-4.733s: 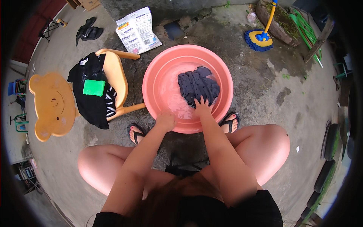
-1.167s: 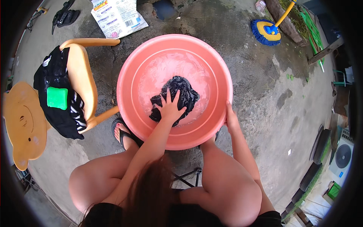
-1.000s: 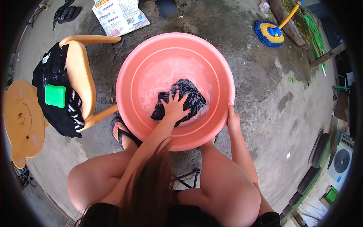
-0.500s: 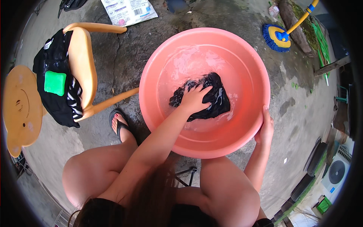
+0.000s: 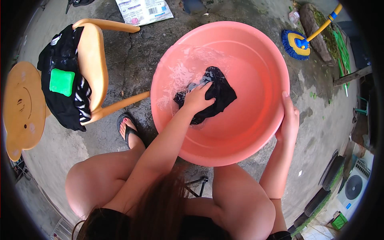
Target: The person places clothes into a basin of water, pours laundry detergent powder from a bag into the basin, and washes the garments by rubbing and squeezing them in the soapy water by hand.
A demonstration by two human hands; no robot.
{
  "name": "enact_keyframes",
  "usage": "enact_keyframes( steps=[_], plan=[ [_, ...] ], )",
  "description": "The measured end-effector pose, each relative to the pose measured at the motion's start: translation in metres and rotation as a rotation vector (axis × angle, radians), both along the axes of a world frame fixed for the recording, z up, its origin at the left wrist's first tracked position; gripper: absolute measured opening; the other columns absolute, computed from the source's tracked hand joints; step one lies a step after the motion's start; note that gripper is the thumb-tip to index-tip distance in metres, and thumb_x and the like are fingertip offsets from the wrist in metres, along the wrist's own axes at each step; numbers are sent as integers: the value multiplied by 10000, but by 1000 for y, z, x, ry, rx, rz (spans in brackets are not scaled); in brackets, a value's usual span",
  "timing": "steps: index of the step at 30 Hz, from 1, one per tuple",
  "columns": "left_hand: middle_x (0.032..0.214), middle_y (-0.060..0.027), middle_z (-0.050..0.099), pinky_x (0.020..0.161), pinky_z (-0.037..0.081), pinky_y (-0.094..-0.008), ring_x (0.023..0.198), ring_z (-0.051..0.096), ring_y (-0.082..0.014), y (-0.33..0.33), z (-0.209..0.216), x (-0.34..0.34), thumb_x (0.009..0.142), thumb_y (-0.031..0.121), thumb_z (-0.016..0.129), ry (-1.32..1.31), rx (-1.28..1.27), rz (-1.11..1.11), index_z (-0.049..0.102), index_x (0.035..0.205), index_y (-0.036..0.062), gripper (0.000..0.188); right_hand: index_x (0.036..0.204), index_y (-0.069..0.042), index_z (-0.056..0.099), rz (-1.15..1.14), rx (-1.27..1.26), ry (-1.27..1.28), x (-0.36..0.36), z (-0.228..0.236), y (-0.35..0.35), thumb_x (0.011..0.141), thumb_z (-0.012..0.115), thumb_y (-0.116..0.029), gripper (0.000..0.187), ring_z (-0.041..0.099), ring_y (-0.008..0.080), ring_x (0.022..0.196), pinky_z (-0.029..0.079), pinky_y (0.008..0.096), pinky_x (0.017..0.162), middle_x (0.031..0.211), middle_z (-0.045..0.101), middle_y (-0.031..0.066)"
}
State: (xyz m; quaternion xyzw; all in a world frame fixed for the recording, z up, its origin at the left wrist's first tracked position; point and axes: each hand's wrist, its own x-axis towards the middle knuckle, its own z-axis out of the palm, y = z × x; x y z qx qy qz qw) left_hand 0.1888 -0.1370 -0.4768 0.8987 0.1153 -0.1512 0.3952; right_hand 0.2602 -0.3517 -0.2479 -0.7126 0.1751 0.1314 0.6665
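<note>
A wide pink basin (image 5: 256, 116) stands before my knees, tilted so that the water gathers at its far left. In it lies a bunched, wet black garment (image 5: 222, 94), partly under water. My left hand (image 5: 199, 98) is on the garment's left part, fingers curled into the cloth and some of their tips hidden. My right hand (image 5: 289, 122) grips the basin's right rim, thumb on top and the other fingers beneath the edge.
At left, a yellow-orange chair (image 5: 96, 64) carries black clothing (image 5: 60, 108) with a green soap bar (image 5: 62, 82) on it. A printed bag (image 5: 146, 12) lies on the wet concrete. A blue-and-yellow mop (image 5: 297, 44) rests at far right beside a log (image 5: 318, 36).
My right hand has raised the basin's right side, and the water has run to the left. My left hand has shifted slightly left, drawing the garment with it.
</note>
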Motion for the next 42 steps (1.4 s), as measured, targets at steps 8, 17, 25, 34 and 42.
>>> enact_keyframes(
  steps=[8, 17, 25, 34, 42],
  plan=[
    [1345, -197, 522, 1014, 421, -445, 1255, 501, -352, 0, 0, -1, 790, 440, 693, -14, -43, 93, 420, 1437, 177, 750, 876, 75, 689, 70, -17, -24, 15, 0, 8, 937, 620, -315, 401, 611, 113, 673, 485, 254, 625, 805, 689, 107],
    [1385, -178, 491, 1022, 405, -484, 1291, 464, -346, 1, -18, -2, 768, 459, 682, 39, -29, 106, 398, 1449, 219, 776, 883, 82, 692, 56, -23, -17, 18, 3, 10, 948, 609, -301, 397, 627, 122, 710, 496, 259, 655, 826, 694, 116],
    [1320, -216, 534, 985, 445, -460, 1223, 521, -360, 7, -10, -2, 759, 433, 695, 47, -99, 119, 415, 1437, 188, 773, 830, 51, 695, 77, -21, -16, 16, 4, 13, 950, 607, -304, 385, 589, 100, 659, 469, 247, 620, 772, 677, 79],
    [1319, -202, 539, 981, 451, -446, 1216, 525, -362, 9, -11, -6, 765, 411, 700, -41, -100, 145, 416, 1429, 180, 759, 760, 26, 689, 104, -54, -48, 14, 11, 27, 946, 617, -307, 388, 545, 78, 607, 435, 230, 572, 707, 650, 46],
    [1309, -213, 534, 1010, 420, -423, 1229, 511, -360, 11, -7, -6, 791, 380, 714, 9, -140, 156, 415, 1434, 140, 749, 724, 7, 680, 137, -49, -71, 16, 11, 32, 941, 626, -314, 391, 517, 63, 578, 409, 223, 545, 670, 631, 23]
  ],
)
